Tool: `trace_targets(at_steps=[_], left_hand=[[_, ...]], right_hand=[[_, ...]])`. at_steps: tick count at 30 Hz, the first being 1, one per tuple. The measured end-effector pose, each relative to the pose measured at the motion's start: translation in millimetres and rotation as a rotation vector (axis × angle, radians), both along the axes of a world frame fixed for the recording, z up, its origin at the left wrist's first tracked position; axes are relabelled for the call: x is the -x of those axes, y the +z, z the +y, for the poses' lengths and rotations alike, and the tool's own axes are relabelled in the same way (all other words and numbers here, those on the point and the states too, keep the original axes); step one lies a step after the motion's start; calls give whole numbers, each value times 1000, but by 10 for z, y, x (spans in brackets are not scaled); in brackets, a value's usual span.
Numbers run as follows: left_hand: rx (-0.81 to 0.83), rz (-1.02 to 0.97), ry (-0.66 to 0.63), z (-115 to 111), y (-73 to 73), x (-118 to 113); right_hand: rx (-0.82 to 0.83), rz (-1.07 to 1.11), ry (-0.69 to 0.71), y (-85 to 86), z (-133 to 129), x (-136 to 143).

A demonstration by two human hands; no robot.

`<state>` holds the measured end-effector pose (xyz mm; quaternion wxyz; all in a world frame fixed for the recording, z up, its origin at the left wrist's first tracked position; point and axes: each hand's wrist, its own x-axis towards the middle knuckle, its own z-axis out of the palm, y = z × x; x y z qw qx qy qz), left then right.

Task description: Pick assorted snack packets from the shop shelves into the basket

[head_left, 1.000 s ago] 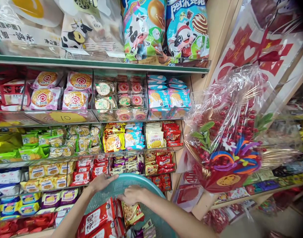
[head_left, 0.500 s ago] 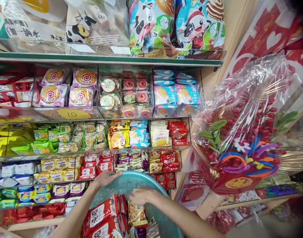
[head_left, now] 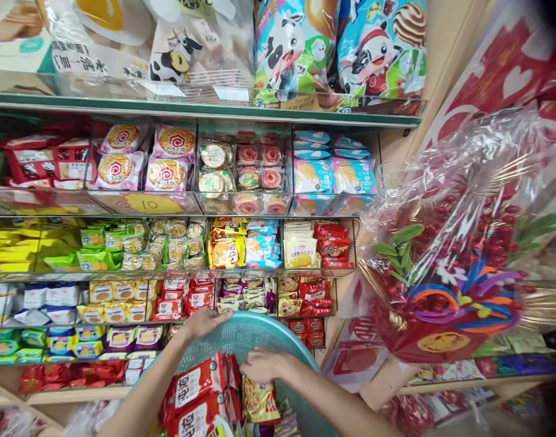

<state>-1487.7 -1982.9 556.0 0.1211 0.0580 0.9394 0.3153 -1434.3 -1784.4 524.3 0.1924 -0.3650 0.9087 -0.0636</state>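
A teal plastic basket (head_left: 284, 328) with mesh walls fills the lower middle of the view. My left hand (head_left: 204, 323) grips its rim at the back left, fingers over the edge. Inside it, my right hand (head_left: 265, 364) is closed on the top end of a yellow and red snack packet (head_left: 260, 399), with the fingertips partly hidden. To the left of that packet lie several red snack packets (head_left: 200, 391) with white lettering. Striped small packets (head_left: 286, 423) show below the right hand.
Shelves of wrapped snacks stand in front, with large snack bags (head_left: 380, 54) on the top green-edged shelf (head_left: 205, 109). A yellow price tag (head_left: 148, 203) reads 10. A plastic-wrapped bouquet (head_left: 455, 285) with red berries hangs at the right, close to the basket.
The view has shifted slightly, so the shelves appear farther right. Both hands keep their places at the basket, the right one still at the yellow and red packet.
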Motion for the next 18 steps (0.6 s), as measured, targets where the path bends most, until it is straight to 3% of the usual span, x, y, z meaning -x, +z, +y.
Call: trace_targets(at_steps=[4, 9, 13, 18], left_hand=[[15, 2, 15, -46, -1, 13], [4, -38, 44, -180, 9, 14], [27, -57, 83, -334, 41, -8], [37, -46, 114, -424, 78, -53]], right_hand=[[-26, 83, 38, 76, 3, -64], [307, 222, -4, 366, 267, -65], [517, 322, -175, 490, 718, 99], [419, 660, -503, 350, 1222, 345]])
